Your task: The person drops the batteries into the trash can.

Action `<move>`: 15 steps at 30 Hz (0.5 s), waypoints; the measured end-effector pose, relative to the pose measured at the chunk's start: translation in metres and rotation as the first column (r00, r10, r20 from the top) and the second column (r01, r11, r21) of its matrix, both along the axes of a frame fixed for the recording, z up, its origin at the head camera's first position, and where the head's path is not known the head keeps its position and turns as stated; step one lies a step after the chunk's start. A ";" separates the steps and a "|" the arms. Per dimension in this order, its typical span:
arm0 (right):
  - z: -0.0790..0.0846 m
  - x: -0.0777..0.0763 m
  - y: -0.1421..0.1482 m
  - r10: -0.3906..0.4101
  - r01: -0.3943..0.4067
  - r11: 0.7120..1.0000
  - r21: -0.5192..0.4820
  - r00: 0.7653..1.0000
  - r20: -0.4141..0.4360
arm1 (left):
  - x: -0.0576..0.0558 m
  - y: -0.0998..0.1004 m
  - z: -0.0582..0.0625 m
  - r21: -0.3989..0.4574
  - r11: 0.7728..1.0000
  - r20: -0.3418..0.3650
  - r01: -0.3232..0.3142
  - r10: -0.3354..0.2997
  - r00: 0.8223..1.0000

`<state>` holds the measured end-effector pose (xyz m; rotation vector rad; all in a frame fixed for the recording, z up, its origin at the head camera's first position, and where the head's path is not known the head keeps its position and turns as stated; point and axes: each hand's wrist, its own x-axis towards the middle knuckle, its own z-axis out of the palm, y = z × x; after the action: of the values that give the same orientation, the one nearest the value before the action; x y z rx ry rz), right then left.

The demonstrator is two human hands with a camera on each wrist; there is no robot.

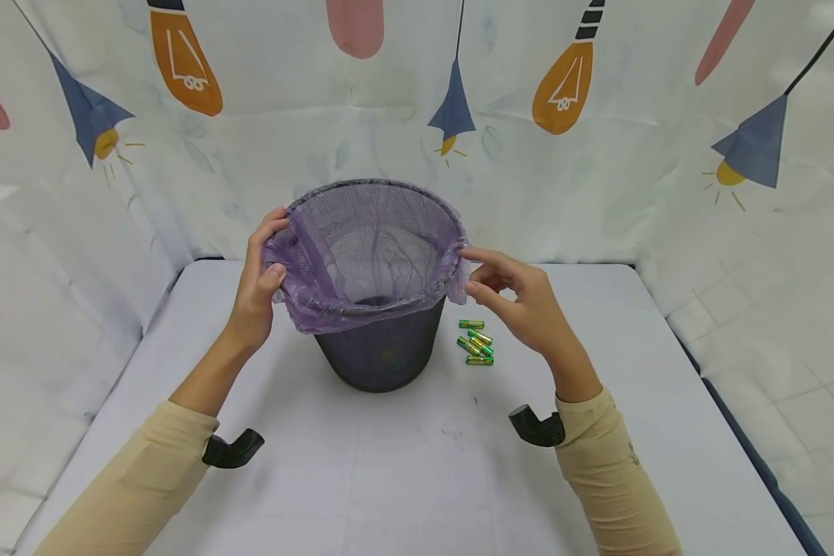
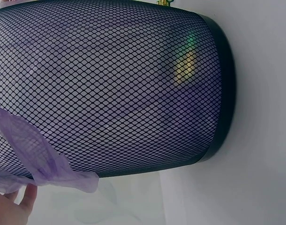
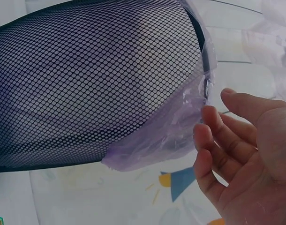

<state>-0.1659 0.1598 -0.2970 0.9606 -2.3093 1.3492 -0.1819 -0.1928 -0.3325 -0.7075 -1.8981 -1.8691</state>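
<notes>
Translucent purple plastic liner (image 1: 313, 270): draped inside and over black mesh bin (image 1: 382, 363); presumably light, slippery, easily torn; best held at folded rim.
Left grip (image 1: 255, 286): liner pinched at rim.
Right grip (image 1: 514, 297): fingers relaxed, nothing clasped.

Head view bright, even, soft shadows on flat white tabletop (image 1: 403, 471); wrist views dimmer, greyer, right one: small glints on thin translucent purple plastic bag (image 3: 157, 136)

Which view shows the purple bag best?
Head: most of the purple bag is visible, inside the bin and hanging outside. The left wrist view mainly shows an overhanging flap; the right wrist view, the overhang near the right hand.
</notes>
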 end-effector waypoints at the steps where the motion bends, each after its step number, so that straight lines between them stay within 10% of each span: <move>1: -0.001 0.000 0.001 -0.005 0.005 1.000 0.001 1.000 0.001 | 0.000 0.000 0.000 0.002 1.000 0.001 0.000 0.000 1.000; 15: -0.011 0.002 0.015 -0.055 0.055 0.998 0.012 0.998 0.039 | -0.001 -0.001 -0.001 -0.005 1.000 -0.005 -0.006 0.006 1.000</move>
<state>-0.1636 0.1745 -0.3076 0.8745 -2.3564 1.3472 -0.1833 -0.1939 -0.3337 -0.7067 -1.9001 -1.8583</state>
